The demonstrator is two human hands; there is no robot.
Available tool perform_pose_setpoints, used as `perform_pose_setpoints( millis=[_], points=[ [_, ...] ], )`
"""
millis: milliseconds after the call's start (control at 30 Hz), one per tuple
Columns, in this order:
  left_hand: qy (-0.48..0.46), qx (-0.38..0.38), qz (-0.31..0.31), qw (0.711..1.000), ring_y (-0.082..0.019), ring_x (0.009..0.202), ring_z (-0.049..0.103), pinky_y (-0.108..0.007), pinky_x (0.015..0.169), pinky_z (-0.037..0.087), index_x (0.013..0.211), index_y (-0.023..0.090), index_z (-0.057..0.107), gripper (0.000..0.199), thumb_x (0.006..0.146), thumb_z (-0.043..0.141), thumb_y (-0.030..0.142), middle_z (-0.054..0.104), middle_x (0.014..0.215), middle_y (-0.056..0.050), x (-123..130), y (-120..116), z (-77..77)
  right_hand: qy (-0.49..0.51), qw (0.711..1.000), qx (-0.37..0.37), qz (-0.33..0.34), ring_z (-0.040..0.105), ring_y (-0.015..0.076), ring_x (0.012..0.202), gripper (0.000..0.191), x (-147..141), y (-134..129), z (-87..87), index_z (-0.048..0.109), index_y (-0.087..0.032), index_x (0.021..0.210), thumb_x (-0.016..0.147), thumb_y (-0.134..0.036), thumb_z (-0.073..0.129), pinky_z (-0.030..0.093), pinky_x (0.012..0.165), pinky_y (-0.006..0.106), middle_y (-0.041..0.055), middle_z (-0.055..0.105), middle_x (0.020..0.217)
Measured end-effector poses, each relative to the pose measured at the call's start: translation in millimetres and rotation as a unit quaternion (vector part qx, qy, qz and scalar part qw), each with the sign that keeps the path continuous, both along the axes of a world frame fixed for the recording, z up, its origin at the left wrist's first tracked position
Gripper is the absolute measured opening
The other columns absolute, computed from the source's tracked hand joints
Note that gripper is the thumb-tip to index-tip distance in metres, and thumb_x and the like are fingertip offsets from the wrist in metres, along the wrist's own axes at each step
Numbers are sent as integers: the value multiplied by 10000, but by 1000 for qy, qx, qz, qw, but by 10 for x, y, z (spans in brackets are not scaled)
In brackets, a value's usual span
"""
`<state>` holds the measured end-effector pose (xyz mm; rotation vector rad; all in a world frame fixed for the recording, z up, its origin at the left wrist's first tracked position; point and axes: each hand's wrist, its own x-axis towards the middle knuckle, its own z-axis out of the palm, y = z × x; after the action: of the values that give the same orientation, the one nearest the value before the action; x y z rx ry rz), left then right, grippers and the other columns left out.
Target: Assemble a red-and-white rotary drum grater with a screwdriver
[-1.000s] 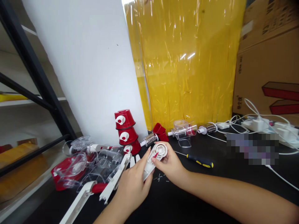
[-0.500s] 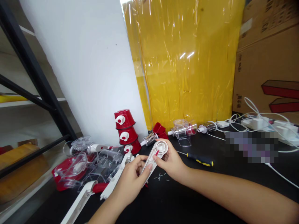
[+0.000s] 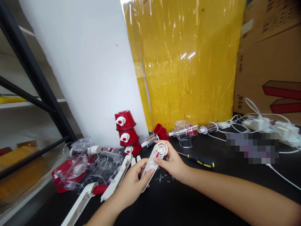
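Note:
A long white plastic crank handle part [image 3: 151, 165], hollow on the side facing me, is held slanted above the black table. Its upper end is a round socket with a small red piece beside it. My left hand [image 3: 133, 182] grips the lower half, thumb on top. Around the upper end, my right hand [image 3: 172, 161] is closed, its thumb pressing near the red piece. Small screws [image 3: 160, 178] lie on the table below the right hand. A screwdriver [image 3: 201, 161] with a black and yellow handle rests to the right.
Stacked red bases [image 3: 128, 137] stand at the back. Metal grater drums [image 3: 150, 140] and a clear housing [image 3: 182, 131] lie along the wall. Clear and red parts [image 3: 77, 171] and white handle pieces [image 3: 80, 205] crowd the left. White cables and a power strip [image 3: 279, 127] sit at right.
The white crank handle part has shifted very slightly left and down with both hands still on it. Otherwise the surroundings look the same.

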<state>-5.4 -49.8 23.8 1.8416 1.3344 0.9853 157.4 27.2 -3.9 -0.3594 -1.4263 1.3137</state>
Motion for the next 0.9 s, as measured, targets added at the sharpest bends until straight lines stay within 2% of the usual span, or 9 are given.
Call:
perform_pose_setpoints(
  millis=[133,267,367,467,533,633,700,767,900],
  points=[
    [2,18,3,1000,-218,946,633,-320,810,532,1257,225,573,380,935,524,421,683,951,-38,7,5,9,-17,1000,16,10,582,146,762,559,14,51,-23,476,-264,1206,721,-252,755,510,703,293,-22,570,864],
    [2,42,28,999,-231,985,643,-358,896,510,1200,204,593,360,921,547,426,696,1028,-72,4,30,44,-5,999,41,-12,597,181,941,603,26,245,-65,401,-265,1275,783,-405,719,502,783,323,32,585,1022],
    [-24,56,66,996,-217,899,662,-329,799,524,1156,181,584,367,908,560,451,706,1043,-99,-13,65,50,-6,998,39,-52,596,189,941,461,42,413,-125,389,-248,1244,915,-555,490,500,722,324,52,579,1013],
    [-58,68,104,991,-191,817,663,-303,727,523,1154,178,543,395,898,568,477,707,1010,-91,-38,98,27,-86,989,89,-86,591,192,938,381,79,476,-174,424,-225,1202,968,-524,391,498,743,347,67,589,1008],
    [-78,75,116,987,-175,774,662,-297,707,522,1154,181,517,410,887,582,485,700,1019,-86,-50,109,11,-211,956,175,-106,574,202,976,265,114,457,-182,509,-212,1145,956,-396,492,477,820,372,69,613,1005],
    [-90,77,116,986,-159,723,658,-286,666,514,1143,185,494,407,883,588,483,689,1029,-85,-50,110,1,-421,843,303,-139,554,231,990,104,155,413,-178,666,-197,970,888,-224,607,432,866,395,75,652,968],
    [-87,76,116,987,-154,717,656,-284,661,511,1139,186,483,391,892,580,473,684,1025,-83,-42,106,0,-503,779,342,-153,559,244,975,100,160,408,-185,719,-194,913,880,-209,627,422,843,393,81,666,955],
    [-83,77,117,987,-150,722,654,-288,677,513,1139,188,477,375,900,573,461,678,1028,-79,-33,105,-2,-535,752,352,-155,568,246,964,107,144,424,-205,741,-196,919,875,-224,647,421,822,380,81,676,952],
    [-80,81,114,987,-147,728,650,-302,710,522,1134,188,480,362,905,564,456,668,1015,-71,-23,119,-16,-540,750,353,-149,574,241,957,56,91,462,-259,742,-194,862,834,-219,700,416,822,357,72,677,920]
  ],
)
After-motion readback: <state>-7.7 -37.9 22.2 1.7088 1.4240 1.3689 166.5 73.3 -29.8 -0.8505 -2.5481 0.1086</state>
